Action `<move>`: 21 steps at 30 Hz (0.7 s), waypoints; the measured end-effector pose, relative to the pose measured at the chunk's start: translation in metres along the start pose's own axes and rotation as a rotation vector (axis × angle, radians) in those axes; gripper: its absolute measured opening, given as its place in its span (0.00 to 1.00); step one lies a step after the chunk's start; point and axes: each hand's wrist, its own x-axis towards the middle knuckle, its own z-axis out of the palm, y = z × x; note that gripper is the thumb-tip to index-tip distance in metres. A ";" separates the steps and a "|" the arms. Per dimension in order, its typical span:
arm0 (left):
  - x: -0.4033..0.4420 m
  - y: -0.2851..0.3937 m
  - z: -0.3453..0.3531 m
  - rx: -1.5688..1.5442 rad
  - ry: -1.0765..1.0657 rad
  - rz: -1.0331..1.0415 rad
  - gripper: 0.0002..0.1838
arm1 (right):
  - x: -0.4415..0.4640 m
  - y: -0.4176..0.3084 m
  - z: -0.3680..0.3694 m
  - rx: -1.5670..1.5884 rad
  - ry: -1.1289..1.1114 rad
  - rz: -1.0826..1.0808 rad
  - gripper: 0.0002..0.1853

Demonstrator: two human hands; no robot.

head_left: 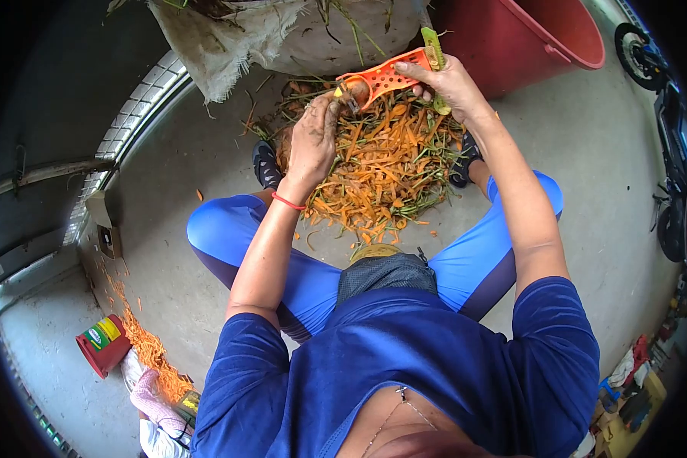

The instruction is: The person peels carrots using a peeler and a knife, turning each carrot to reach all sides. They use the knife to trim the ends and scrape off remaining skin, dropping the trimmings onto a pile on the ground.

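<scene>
An orange plastic piece pierced with holes point(397, 75) spans the gap between my hands, above a heap of orange peelings and green stems point(382, 164). My right hand point(452, 85) grips its right end, thumb on top. A green strip-like piece point(433, 47) stands upright at that same hand, and I cannot tell how it joins the orange one. My left hand point(313, 139), smeared with soil, is closed at the left end of the orange piece. At its fingertips is a small brown, dirty lump point(353, 98) whose kind I cannot make out.
A pale woven sack point(313, 46) with stems on it stands ahead, beside a large red tub point(527, 46). At lower left, a red bucket point(104, 345) lies near more orange peelings point(146, 343) and another person's pink sleeve point(154, 397). A motorcycle point(668, 153) stands at right.
</scene>
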 end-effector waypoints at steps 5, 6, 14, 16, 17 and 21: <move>0.003 0.003 0.006 0.098 -0.048 0.088 0.15 | -0.007 0.003 -0.014 0.013 -0.021 0.082 0.18; 0.002 0.002 0.007 0.078 -0.008 0.077 0.16 | -0.006 0.008 -0.017 0.019 -0.026 0.102 0.18; -0.002 -0.024 -0.035 -0.301 0.211 -0.015 0.18 | 0.010 0.061 -0.126 -0.154 0.549 0.037 0.19; -0.001 -0.028 -0.036 -0.199 0.271 -0.040 0.20 | 0.007 0.041 -0.102 -0.047 0.422 -0.055 0.19; -0.002 -0.030 -0.032 -0.335 0.249 -0.129 0.20 | 0.002 0.025 -0.077 -0.058 0.423 -0.082 0.18; 0.006 -0.038 -0.008 -0.668 0.180 -0.236 0.19 | 0.001 -0.003 -0.010 -0.017 0.303 -0.077 0.15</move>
